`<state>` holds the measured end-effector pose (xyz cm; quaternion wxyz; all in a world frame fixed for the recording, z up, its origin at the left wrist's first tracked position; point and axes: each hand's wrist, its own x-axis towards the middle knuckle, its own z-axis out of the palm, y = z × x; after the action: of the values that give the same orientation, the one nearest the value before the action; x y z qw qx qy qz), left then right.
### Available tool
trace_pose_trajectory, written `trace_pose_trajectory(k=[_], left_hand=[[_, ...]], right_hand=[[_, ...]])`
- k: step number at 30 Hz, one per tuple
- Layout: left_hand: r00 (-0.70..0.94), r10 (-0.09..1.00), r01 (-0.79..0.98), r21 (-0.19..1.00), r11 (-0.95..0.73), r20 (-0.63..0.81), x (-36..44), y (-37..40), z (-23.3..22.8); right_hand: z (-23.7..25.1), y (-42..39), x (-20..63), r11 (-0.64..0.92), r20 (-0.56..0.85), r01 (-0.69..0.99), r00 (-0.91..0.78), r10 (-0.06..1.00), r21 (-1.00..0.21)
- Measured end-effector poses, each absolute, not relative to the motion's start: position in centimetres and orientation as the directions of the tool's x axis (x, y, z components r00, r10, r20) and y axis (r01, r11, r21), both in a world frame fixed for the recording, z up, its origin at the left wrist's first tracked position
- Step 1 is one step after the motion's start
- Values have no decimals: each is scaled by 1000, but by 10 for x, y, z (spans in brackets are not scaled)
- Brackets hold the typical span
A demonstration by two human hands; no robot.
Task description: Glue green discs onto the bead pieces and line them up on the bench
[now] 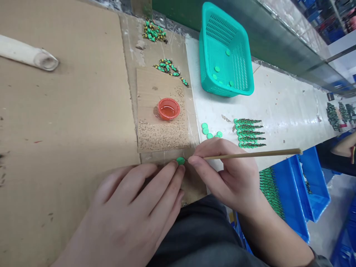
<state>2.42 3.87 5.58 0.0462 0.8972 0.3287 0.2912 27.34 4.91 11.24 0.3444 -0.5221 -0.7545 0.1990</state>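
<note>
Cardboard-topped bench (69,122): green discs (219,74) in teal basket (244,48).

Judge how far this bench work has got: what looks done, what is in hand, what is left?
Done: a row of green finished pieces lies on the white sheet. In hand: the left hand steadies one green disc while the right hand works it with a thin stick. Left: loose green discs nearby, and more in the teal basket.

Far right, a teal perforated plastic basket (226,52); centre, a small red cup of liquid (168,109); far left, a pale wooden stick (27,55).
</note>
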Motion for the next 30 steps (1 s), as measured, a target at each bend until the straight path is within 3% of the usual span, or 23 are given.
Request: trace_pose_trajectory(k=[4, 10, 15, 18, 23, 27, 30], left_hand=[[607, 625, 571, 278, -772, 490, 22, 37, 51], [532, 687, 502, 468, -727, 495, 20, 25, 36], [527, 708, 476, 527, -704, 470, 20, 21, 34], [540, 697, 506, 480, -717, 472, 20, 28, 41], [633, 600, 553, 256, -793, 490, 22, 39, 53], [632, 595, 547, 258, -797, 496, 24, 42, 57], [620, 604, 551, 271, -789, 500, 26, 41, 59]], right_hand=[[112, 50, 274, 374, 307, 655, -221, 926, -657], [115, 49, 273, 389, 309, 669, -243, 920, -633], [123, 46, 272, 409, 297, 666, -282, 912, -624], [127, 43, 271, 408, 285, 650, -292, 913, -641], [129, 41, 274, 384, 240, 638, -304, 922, -668], [127, 40, 276, 365, 235, 612, -285, 929, -702], [124, 36, 279, 333, 283, 520, -175, 943, -787]])
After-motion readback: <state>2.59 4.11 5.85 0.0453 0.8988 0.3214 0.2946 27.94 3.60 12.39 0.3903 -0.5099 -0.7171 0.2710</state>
